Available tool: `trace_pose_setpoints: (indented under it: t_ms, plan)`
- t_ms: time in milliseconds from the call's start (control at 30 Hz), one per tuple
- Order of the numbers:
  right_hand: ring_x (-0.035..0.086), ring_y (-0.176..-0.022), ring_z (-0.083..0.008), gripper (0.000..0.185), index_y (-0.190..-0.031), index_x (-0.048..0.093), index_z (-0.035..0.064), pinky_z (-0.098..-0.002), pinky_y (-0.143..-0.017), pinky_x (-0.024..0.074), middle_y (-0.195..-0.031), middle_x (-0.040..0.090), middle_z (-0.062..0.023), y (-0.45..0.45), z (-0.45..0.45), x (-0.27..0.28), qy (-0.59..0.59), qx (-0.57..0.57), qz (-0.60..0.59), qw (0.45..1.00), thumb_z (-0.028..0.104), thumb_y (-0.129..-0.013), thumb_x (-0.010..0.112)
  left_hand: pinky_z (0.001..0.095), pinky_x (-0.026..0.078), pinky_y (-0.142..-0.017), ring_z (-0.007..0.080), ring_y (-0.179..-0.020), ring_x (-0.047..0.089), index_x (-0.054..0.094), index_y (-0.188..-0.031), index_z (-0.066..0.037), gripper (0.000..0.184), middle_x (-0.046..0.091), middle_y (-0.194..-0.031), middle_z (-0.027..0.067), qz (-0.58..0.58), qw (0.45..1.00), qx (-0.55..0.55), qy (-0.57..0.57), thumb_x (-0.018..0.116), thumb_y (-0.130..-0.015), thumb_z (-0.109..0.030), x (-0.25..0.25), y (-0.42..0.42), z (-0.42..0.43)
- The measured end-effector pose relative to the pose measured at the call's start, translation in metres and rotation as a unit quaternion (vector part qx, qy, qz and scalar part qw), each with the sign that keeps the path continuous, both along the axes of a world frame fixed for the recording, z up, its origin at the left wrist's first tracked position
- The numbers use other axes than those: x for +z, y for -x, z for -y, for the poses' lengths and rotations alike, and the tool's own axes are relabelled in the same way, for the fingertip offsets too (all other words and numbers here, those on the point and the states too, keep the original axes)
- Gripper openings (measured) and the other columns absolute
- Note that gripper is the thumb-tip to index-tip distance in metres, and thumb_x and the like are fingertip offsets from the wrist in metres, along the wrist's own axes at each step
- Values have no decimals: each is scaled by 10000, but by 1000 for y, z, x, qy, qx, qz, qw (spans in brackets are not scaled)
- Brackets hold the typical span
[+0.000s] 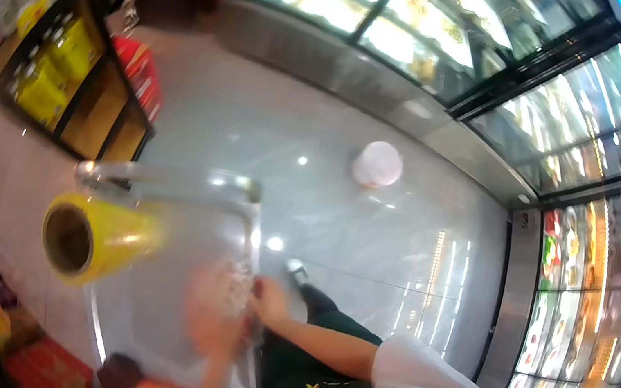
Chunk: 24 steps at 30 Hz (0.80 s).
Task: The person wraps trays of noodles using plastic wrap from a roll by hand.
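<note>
A yellow roll of plastic film (124,240) with a hollow cardboard core lies on a metal-framed wrapping stand (160,342). Beside it, my left hand (215,319) is over the stand's flat surface. It is smeared by motion, so its fingers do not show clearly. A pale, crinkled patch, perhaps clear film, blurs next to that hand. My right hand (270,304) is close by at the stand's near edge, its fingers curled together. What they grip is hidden or too small to tell.
Lit glass display fridges (432,24) line the far wall, with another lit fridge (588,293) on the right. A white round stool or bucket (379,164) stands on the tiled floor. Shelves (94,124) with yellow packages are at left. Red and yellow boxes (47,368) sit at lower left.
</note>
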State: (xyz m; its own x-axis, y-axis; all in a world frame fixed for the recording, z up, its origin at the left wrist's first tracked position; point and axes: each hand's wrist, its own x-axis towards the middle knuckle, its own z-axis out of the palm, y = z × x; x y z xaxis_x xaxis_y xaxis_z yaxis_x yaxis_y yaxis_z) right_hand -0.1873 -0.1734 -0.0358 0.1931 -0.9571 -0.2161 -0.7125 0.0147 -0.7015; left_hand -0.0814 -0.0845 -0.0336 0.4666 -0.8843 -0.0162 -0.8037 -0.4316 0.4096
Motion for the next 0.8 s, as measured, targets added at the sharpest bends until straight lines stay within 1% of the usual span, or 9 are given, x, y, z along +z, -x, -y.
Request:
trace_pose_setpoints:
  t_ms: [33,133,200,400,500,567,633,700,800]
  plan:
    - [519,-703,-324,204,-812,499,43,-389,-629,417,-751,521,-157,0,1,-1,-52,-17,24,998,164,-668,577,472,253,-908,351,-1212,209,308,-1260,-99,838,183,-1331,197,34,999,-12,13,641,-587,-470,-4,-2,-3]
    - [527,-692,-322,183,-785,506,42,-391,-619,419,-731,533,-151,-4,6,-11,-46,-31,-8,998,161,-668,581,470,258,-904,352,-1212,212,290,-1269,-86,866,186,-1329,202,65,997,-14,32,636,-582,-484,1,-4,-3]
    - [541,-662,-280,189,-756,512,43,-359,-599,424,-705,541,-129,-3,8,-10,-104,-46,4,994,177,-659,603,472,259,-901,353,-1213,211,282,-1272,-82,884,186,-1329,203,62,998,0,32,635,-575,-495,8,-2,-1]
    - [529,-598,-185,238,-753,518,37,-292,-570,423,-654,540,-89,16,11,-9,-144,-27,122,982,208,-636,636,473,259,-899,357,-1207,211,283,-1275,-112,899,196,-1325,197,57,997,60,0,649,-548,-494,17,7,12]
    - [543,-598,-180,238,-755,520,28,-290,-573,428,-654,553,-78,14,14,2,-155,-27,97,983,207,-642,628,471,259,-898,351,-1187,240,293,-1275,-144,865,223,-1311,191,59,995,79,-10,642,-562,-486,30,11,21]
    - [553,-611,-171,222,-780,519,25,-278,-574,433,-671,561,-75,11,16,8,-197,-47,104,974,184,-661,620,419,347,-901,323,-1107,393,393,-1190,-77,658,402,-1210,154,98,991,90,2,557,-688,-469,40,10,28]
    - [563,-625,-161,208,-805,518,22,-267,-576,438,-688,570,-72,11,19,6,-245,-61,108,962,160,-681,613,449,304,-897,334,-1127,338,368,-1220,-127,691,329,-1251,164,58,997,56,10,575,-660,-473,48,9,36]
    - [573,-658,-156,206,-885,497,10,-245,-588,457,-745,559,-79,16,16,-7,-345,-122,259,894,104,-724,583,478,260,-892,344,-1146,282,342,-1251,-177,732,256,-1292,174,23,999,37,-1,594,-631,-477,51,10,31]
    - [574,-699,-168,241,-951,463,-12,-254,-610,482,-810,522,-86,22,7,-19,-390,-176,373,823,63,-744,562,482,256,-891,352,-1146,276,356,-1240,-174,684,253,-1296,171,67,990,104,-67,567,-663,-476,34,15,23]
